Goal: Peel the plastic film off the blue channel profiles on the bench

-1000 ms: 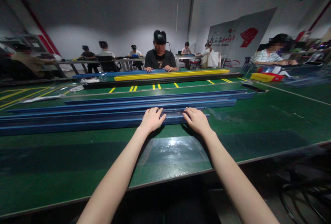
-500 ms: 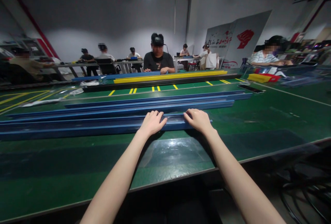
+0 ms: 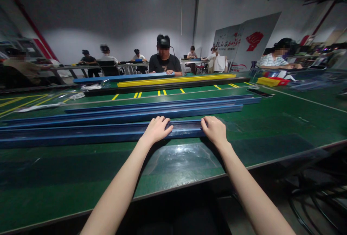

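A long blue channel strip with raised edges lies across the green table in front of me. My left hand rests over it, fingers bent across the far edge and thumb toward the near side. At the strip's right end is my right hand, its fingers curled down around that end, which it hides. Behind it lie more blue strips, roughly parallel. Clear plastic sheet is spread flat on the table, between the strip and the near edge.
Farther back lie a yellow strip and a black strip. A phone and a yellow tray are at the right. Across the table, a person handles another blue strip.
My right hand has slid right along the blue strip to its end, with its fingers more curled. My left hand stays at about the same spot. The view has shifted slightly.
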A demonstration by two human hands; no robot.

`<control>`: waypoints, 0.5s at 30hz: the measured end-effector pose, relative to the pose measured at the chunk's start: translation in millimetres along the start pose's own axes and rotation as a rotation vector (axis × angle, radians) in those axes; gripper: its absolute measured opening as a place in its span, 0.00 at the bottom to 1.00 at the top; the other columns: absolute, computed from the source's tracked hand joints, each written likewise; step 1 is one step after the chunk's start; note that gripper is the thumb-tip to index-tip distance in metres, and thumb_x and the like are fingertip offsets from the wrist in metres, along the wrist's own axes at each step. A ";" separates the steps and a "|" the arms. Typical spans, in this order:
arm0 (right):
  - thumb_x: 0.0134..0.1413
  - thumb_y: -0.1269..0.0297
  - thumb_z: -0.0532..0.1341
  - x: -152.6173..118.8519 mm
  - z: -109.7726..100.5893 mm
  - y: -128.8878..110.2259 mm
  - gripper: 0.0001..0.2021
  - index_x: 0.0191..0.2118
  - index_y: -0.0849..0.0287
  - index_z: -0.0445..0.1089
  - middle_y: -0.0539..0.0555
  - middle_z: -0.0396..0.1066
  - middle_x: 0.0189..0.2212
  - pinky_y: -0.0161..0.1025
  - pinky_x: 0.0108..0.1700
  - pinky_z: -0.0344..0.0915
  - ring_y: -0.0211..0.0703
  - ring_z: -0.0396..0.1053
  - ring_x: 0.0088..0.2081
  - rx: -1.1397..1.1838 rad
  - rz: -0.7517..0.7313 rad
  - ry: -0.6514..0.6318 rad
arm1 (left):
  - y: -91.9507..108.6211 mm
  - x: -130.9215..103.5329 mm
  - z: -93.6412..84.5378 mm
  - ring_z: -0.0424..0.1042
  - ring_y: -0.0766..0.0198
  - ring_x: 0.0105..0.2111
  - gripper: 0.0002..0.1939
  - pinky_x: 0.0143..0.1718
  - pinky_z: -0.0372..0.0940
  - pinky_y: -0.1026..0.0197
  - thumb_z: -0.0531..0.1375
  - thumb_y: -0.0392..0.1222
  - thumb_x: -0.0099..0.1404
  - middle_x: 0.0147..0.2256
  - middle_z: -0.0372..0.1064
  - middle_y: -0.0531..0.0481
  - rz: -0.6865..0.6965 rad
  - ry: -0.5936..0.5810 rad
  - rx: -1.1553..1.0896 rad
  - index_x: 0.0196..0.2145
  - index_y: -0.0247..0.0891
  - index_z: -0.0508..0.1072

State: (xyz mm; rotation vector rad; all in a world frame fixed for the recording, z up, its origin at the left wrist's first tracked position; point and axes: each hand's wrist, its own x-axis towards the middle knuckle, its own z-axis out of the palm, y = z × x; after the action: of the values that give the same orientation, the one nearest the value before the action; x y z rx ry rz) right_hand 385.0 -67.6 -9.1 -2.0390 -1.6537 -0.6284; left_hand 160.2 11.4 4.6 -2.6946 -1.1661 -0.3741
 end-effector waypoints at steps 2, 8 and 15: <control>0.56 0.62 0.47 -5.6 3.0 3.6 0.15 0.29 0.58 0.69 0.53 0.72 0.31 0.34 0.34 0.55 0.40 0.67 0.35 0.065 -0.001 0.036 | -0.4 -0.1 0.0 0.62 0.57 0.43 0.21 0.43 0.57 0.57 0.44 0.51 0.64 0.42 0.65 0.45 0.004 -0.001 -0.004 0.47 0.37 0.65; 0.55 0.63 0.49 -13.5 6.1 14.4 0.12 0.35 0.57 0.70 0.53 0.72 0.38 0.35 0.40 0.58 0.41 0.67 0.40 0.260 -0.044 0.067 | -1.3 -0.7 -2.4 0.61 0.58 0.44 0.20 0.43 0.56 0.57 0.44 0.49 0.65 0.44 0.64 0.46 0.008 -0.028 -0.013 0.48 0.38 0.64; 0.55 0.63 0.49 -15.1 3.8 11.8 0.14 0.33 0.57 0.71 0.52 0.73 0.36 0.34 0.39 0.58 0.40 0.68 0.38 0.229 -0.050 0.068 | -0.2 -2.1 -7.2 0.58 0.58 0.47 0.18 0.46 0.53 0.56 0.45 0.46 0.64 0.47 0.63 0.49 0.003 -0.007 0.002 0.48 0.41 0.65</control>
State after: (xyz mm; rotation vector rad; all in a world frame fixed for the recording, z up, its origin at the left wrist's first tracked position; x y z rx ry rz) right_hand 394.0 -79.4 -21.8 -1.8004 -1.6592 -0.4938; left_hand 157.5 8.2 10.9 -2.6971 -1.1639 -0.3634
